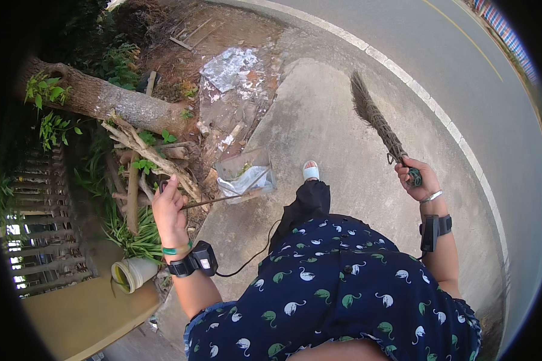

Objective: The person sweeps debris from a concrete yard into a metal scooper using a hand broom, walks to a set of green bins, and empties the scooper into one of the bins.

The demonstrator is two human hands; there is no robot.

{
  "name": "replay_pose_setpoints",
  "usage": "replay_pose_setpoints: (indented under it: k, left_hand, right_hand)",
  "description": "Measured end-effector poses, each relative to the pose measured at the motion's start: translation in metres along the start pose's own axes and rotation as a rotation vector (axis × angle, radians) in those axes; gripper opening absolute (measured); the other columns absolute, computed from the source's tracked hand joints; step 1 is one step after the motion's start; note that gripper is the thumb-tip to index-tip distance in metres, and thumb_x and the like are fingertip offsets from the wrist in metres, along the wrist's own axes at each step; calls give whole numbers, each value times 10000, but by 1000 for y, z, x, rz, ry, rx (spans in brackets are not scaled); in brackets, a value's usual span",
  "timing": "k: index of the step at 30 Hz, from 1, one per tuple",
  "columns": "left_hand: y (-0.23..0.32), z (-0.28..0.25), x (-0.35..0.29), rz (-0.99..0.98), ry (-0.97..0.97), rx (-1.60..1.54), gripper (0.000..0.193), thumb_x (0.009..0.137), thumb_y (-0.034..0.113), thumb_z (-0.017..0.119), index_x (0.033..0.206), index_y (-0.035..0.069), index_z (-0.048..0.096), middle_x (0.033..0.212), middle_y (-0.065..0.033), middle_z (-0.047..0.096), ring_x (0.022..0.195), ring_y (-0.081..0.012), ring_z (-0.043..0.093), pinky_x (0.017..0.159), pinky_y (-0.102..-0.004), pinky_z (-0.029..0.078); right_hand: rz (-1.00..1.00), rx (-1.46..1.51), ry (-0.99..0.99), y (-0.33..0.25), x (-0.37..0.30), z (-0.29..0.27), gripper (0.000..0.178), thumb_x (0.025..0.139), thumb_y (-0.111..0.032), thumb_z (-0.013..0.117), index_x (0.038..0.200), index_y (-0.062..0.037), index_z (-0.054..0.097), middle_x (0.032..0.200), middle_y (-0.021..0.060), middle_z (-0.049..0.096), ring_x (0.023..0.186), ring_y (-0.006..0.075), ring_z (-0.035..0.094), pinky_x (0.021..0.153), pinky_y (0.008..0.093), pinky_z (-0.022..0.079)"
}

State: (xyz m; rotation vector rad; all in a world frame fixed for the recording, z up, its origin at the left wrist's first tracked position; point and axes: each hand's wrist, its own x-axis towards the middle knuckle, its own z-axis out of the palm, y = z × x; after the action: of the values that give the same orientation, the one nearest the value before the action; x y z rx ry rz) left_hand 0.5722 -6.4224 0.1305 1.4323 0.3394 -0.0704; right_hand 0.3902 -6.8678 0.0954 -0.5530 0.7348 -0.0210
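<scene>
My right hand (417,178), out to the right, is closed round the bound end of a short straw broom (380,123). The broom's bristles point up and away, toward the road. On the left, my left hand (171,212) is closed on the thin rod handle (214,200) of a long-handled dustpan (273,174). The pan looks like a see-through box and sits low, over the edge of the concrete. Inside it lie crumpled white plastic (244,182) and a bit of green leaf.
A tree trunk (120,102) leans in at the left, above stacked cut branches (143,150). Beside a slatted fence (42,222) stands a white bucket (140,274). Silvery sheeting (229,69) lies on bare soil. Concrete (319,102) runs to a white-edged road (439,54).
</scene>
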Motion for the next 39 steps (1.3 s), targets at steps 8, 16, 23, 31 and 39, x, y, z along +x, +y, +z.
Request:
replay_pose_setpoints:
  k: [8, 16, 23, 31, 39]
  left_hand:
    - [22, 142, 110, -68, -16, 8, 225, 782, 167, 589, 650, 136, 410, 491, 92, 265, 424, -27, 217, 433, -192, 225]
    - [57, 277, 218, -20, 40, 53, 251, 800, 181, 565, 616, 135, 401, 482, 86, 255, 414, -34, 197, 420, -191, 202]
    - [85, 395, 298, -20, 145, -42, 239, 794, 157, 571, 622, 132, 407, 484, 93, 262, 401, -26, 213, 405, -192, 198]
    - [117, 521, 396, -4, 202, -33, 213, 785, 176, 579, 628, 116, 448, 495, 92, 296, 415, -26, 239, 420, -191, 239]
    - [135, 635, 538, -39, 105, -27, 109, 784, 143, 564, 725, 99, 484, 560, 89, 346, 438, -16, 288, 415, -182, 279]
  right_hand:
    - [11, 19, 132, -131, 112, 20, 135, 792, -73, 508, 875, -6, 425, 718, 84, 479, 545, 92, 471, 436, 177, 421]
    - [32, 28, 249, -257, 238, 18, 98, 789, -58, 498, 815, -21, 412, 675, 68, 459, 522, 104, 467, 415, 184, 419]
    - [102, -95, 199, -388, 359, 67, 96, 778, -50, 499, 798, -12, 413, 648, 58, 460, 526, 111, 466, 430, 212, 417]
    - [188, -161, 27, -508, 516, 157, 91, 772, -57, 502, 809, -33, 422, 674, 58, 463, 536, 103, 462, 438, 193, 403]
    - [229, -64, -42, -617, 670, 228, 112, 777, -63, 501, 833, -29, 410, 674, 70, 452, 531, 104, 455, 404, 182, 395]
